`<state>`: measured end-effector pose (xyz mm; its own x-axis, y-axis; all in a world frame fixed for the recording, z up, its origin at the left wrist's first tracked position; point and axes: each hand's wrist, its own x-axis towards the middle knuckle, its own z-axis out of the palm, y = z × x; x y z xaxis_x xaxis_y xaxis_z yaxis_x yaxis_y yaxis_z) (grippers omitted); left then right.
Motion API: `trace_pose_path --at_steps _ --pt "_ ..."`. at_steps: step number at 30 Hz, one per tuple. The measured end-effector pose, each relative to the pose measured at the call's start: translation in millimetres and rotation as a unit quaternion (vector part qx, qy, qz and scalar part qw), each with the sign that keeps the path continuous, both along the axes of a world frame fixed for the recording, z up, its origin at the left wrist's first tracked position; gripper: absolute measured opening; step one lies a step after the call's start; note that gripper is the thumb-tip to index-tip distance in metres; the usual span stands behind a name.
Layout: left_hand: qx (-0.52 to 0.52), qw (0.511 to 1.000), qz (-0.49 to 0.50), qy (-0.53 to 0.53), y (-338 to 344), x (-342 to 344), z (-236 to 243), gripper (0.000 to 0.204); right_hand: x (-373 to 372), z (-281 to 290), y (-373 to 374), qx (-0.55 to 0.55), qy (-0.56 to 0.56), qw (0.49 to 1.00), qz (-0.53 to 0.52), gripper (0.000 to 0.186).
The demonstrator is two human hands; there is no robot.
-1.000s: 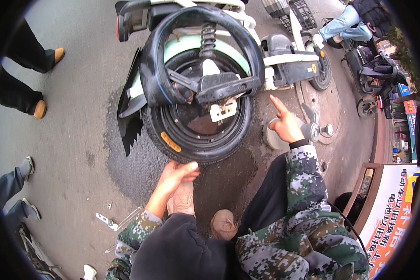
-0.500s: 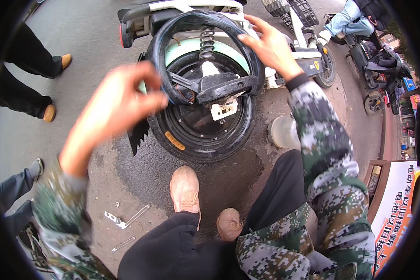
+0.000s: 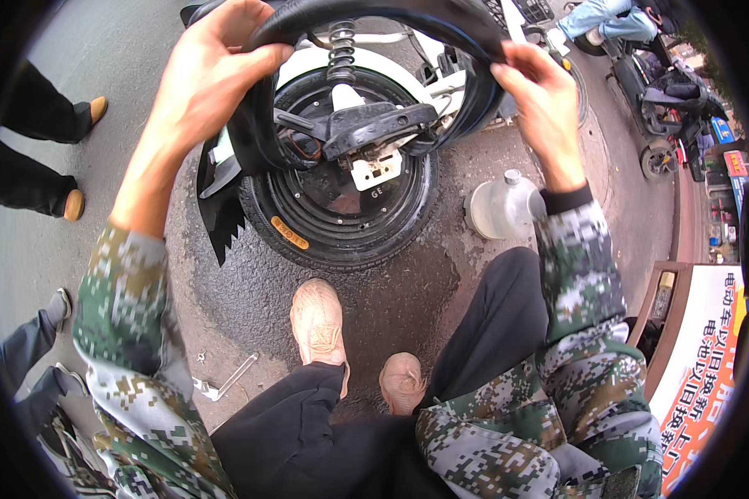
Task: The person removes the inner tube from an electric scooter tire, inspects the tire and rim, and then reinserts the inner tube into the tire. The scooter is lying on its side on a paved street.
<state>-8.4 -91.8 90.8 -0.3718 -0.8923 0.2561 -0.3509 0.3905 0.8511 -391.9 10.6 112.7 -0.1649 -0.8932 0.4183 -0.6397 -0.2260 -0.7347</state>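
I hold a loose black rubber inner tube [image 3: 258,125] up in front of the scooter's rear wheel [image 3: 370,249]. My left hand [image 3: 216,71] is closed around its upper left side. At its right side, my right hand [image 3: 543,104] grips it between thumb and fingers. Through the ring show a coiled shock absorber [image 3: 341,54], a black swingarm [image 3: 379,129] and a whitish bracket [image 3: 376,171]. The wheel has a dark hub, and an orange label [image 3: 290,233] sits on its tyre. The tube's top runs out of the picture.
A translucent plastic jug [image 3: 506,208] stands on the ground right of the wheel. Metal tools [image 3: 229,381] lie near my left foot. A jagged black plastic piece [image 3: 220,224] is beside the wheel. Other people's legs [image 3: 46,183] stand left; parked scooters [image 3: 666,116] line the right.
My left hand, blurred and apart from the tube before, now grips it. The tube has come up and closer, and my right hand has shifted right and down along with it.
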Motion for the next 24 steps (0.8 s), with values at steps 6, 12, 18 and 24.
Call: trace_pose_path --at_steps 6,12,18,24 --pt "-0.209 0.956 -0.195 -0.065 91 -23 28 0.032 -34 -17 103 0.162 -0.249 0.955 -0.008 0.049" --pt "-0.118 0.901 -0.391 -0.149 141 -35 18 0.039 -50 -57 156 0.283 -0.595 0.752 0.010 0.068" --pt "0.230 0.826 -0.443 -0.263 125 -1 -5 0.052 -26 -114 160 0.428 -0.401 0.808 -0.055 0.058" --pt "0.118 0.944 -0.041 -0.306 103 15 -40 0.058 -18 -133 154 0.403 -0.415 0.814 -0.047 0.058"
